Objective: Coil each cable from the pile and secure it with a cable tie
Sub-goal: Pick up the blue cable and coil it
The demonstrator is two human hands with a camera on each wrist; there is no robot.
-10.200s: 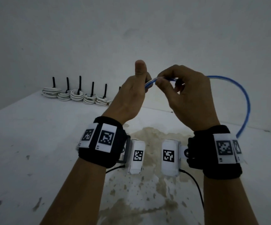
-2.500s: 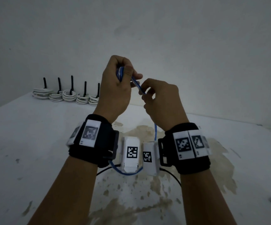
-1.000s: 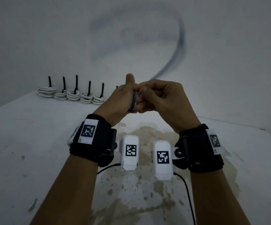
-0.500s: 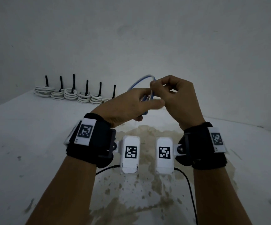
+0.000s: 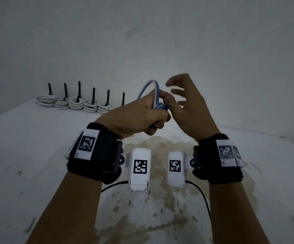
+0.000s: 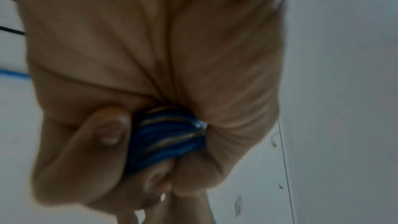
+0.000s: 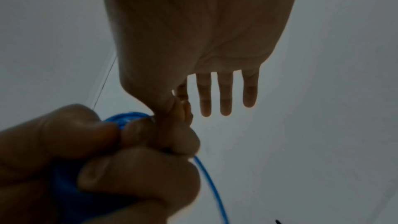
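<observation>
The left hand (image 5: 139, 115) grips a blue cable (image 5: 157, 95) wound into round, smooth loops, held mid-air above the stained white table (image 5: 28, 141). The right hand (image 5: 190, 104), fingers spread loose, holds nothing just right of it.

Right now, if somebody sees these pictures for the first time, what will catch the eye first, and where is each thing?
The bright blue cable stands out first: it is coiled in loops, gripped in the left hand, raised at the centre of the head view. Beside it the right hand is spread open, its thumb against the coil. Far left, along the wall, a row of white coiled cables lies on the table, each with a black cable tie sticking up.
</observation>
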